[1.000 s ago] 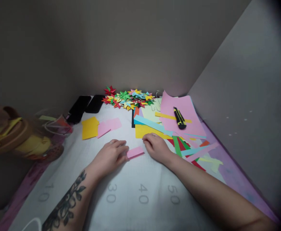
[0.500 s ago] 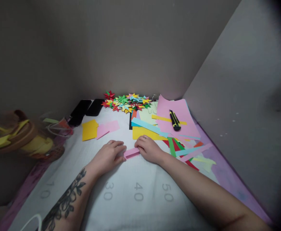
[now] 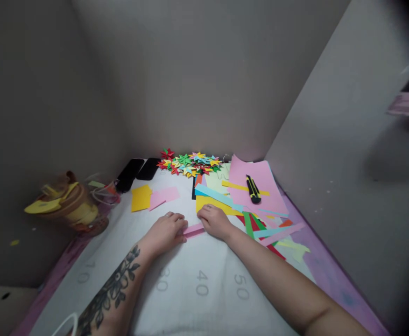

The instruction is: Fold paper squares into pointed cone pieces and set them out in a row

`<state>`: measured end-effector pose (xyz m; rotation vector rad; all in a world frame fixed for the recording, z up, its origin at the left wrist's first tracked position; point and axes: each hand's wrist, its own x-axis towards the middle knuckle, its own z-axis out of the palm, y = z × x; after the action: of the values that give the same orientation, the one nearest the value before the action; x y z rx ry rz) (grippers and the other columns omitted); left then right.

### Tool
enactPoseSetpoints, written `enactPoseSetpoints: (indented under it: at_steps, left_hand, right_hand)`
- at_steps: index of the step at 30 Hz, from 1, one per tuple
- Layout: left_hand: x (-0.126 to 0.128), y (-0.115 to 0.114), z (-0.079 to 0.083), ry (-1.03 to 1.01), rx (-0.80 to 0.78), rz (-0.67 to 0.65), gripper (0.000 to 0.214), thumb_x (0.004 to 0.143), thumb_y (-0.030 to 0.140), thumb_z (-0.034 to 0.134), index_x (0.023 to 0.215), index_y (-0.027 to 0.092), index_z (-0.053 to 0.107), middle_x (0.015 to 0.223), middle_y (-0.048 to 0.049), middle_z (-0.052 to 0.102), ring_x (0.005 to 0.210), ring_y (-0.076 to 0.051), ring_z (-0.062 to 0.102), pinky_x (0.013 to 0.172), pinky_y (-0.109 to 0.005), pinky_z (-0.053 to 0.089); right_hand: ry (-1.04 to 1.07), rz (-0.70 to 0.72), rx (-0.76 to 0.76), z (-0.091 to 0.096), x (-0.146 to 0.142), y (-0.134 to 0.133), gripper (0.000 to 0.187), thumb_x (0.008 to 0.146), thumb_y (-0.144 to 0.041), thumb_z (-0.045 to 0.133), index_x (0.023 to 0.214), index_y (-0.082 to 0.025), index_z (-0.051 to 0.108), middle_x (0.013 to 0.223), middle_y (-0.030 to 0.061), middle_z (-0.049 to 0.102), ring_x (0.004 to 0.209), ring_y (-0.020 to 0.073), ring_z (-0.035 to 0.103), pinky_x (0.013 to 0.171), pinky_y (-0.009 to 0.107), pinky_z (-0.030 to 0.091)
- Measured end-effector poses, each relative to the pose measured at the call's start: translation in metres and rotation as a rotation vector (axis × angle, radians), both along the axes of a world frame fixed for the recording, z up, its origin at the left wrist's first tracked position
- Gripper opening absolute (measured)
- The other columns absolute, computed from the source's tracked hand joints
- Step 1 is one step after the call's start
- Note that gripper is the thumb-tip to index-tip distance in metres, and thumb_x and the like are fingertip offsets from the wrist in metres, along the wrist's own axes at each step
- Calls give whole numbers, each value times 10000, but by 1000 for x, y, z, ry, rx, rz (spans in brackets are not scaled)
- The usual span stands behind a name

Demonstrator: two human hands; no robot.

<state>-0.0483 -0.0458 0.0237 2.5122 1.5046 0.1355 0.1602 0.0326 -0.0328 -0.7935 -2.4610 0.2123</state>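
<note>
A narrow folded strip of pink paper (image 3: 194, 230) lies on the white mat between my two hands. My left hand (image 3: 168, 229) grips its left end, fingers bent and closed over the paper. At the other end, my right hand (image 3: 214, 221) pinches the strip, with a ring showing on one finger. The fingers hide both ends of the paper. Just beyond my right hand is a yellow sheet (image 3: 222, 206). Yellow paper squares (image 3: 141, 198) and pink paper pieces (image 3: 164, 196) lie beyond my left hand.
Folded paper stars (image 3: 186, 163) are heaped at the back. A utility knife (image 3: 253, 189) rests on pink sheets (image 3: 271, 177), with coloured strips (image 3: 260, 228) scattered nearer. Two dark phones (image 3: 148, 168) lie back left, near a terracotta pot (image 3: 80, 203). Walls stand behind and to the right.
The camera view has shifted, so the whole scene sits lower and the left side farther right. Both hands stay on the pink strip; its fold looks slightly flatter.
</note>
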Motion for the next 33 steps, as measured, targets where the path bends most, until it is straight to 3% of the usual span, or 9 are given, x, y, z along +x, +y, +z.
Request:
enactPoseSetpoints:
  at_steps: [14,19,25,29,33]
  left_hand:
    - [-1,2,-1,22,14,-37,348,814,373,619,1124,216,614,1179,-98,609,1094,-262,517,910,-368,424]
    - [3,1,0,-16,34,-27,276,852,398,558,1014,196,652,996,-83,670,981,-235,571,848,-334,430]
    - [11,-1,-1,18,77,107,226,883,237,445,815,170,651,835,-67,664,808,-192,596,711,-285,412]
    - [10,0,-1,53,109,227,237,876,251,427,746,172,609,794,-59,644,751,-184,590,629,-273,372]
    - [8,0,0,33,106,276,238,877,287,428,746,181,596,789,-50,638,732,-175,582,602,-264,343]
  right_hand:
    - [12,-37,1,-8,3,5,191,784,-70,493,829,-181,641,822,59,667,815,193,588,747,290,442]
    - [30,-31,-8,-11,3,7,191,787,-69,496,836,-181,643,827,57,666,820,186,592,761,289,450]
    - [65,-30,-32,-9,3,8,196,790,-68,499,863,-178,643,834,59,674,816,192,602,754,303,470]
    - [120,-7,-46,-4,8,-4,271,819,-58,458,1027,-166,595,960,82,671,913,194,599,811,328,486]
    - [279,118,11,6,14,-25,285,822,-111,496,1097,-177,534,1020,109,613,963,222,558,830,391,493]
